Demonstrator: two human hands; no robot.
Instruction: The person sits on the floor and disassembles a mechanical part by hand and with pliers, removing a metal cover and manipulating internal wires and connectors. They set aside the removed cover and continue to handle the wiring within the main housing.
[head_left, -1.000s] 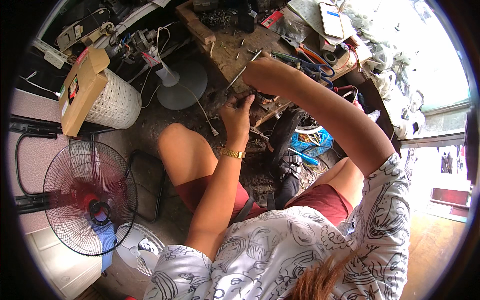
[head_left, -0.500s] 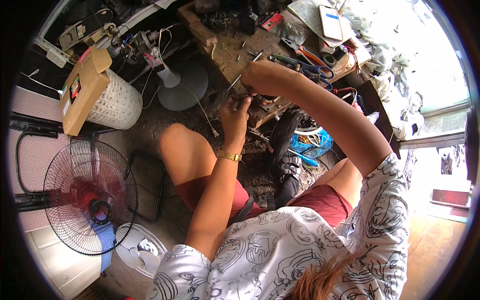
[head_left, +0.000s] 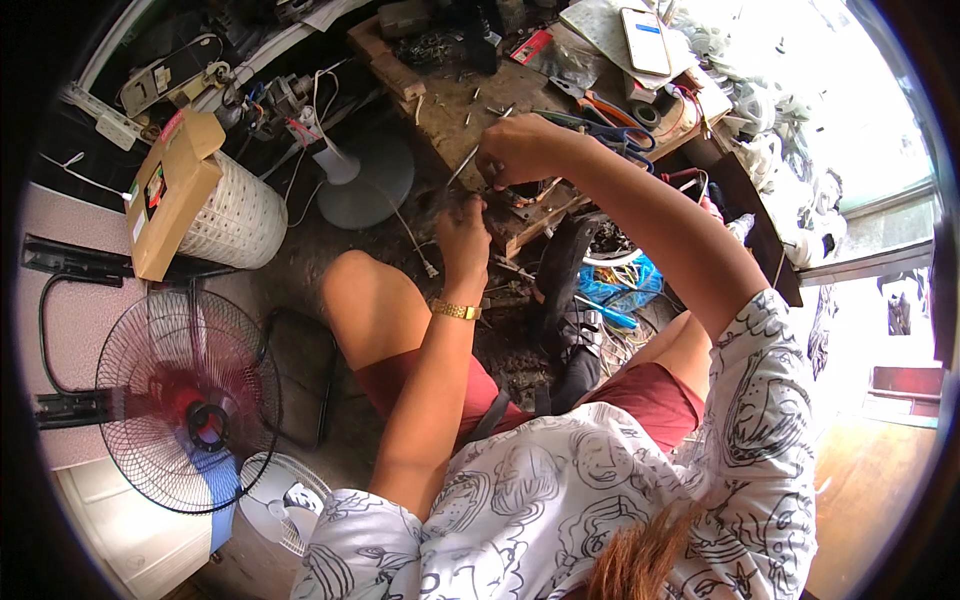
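Observation:
My left hand [head_left: 463, 238], with a gold watch [head_left: 456, 310] on its wrist, is raised beside the near left edge of the wooden worktable [head_left: 448, 122]. Its fingers are curled closed, and whatever they grip is too small and dark to name. Just above and to the right, my right hand [head_left: 518, 152] has its fingers bent down in a pinch; their contents are hidden. A thin metal rod [head_left: 463, 166] shows left of the right hand, slanting down toward the left; I cannot tell whether either hand holds it. A copper-coloured coil part [head_left: 527, 190] sits beneath the right hand.
Orange-handled pliers [head_left: 590, 98], blue-handled scissors [head_left: 627, 138], a tape roll [head_left: 646, 116] and a phone [head_left: 646, 42] lie on the table. A caged fan [head_left: 190, 400] stands at left, near a cardboard box [head_left: 172, 195] and a round fan base [head_left: 368, 182]. Blue plastic [head_left: 620, 285] lies below the table.
The view has shifted slightly. My hands are a little farther apart than before, the left fingertips having drawn away from the right hand.

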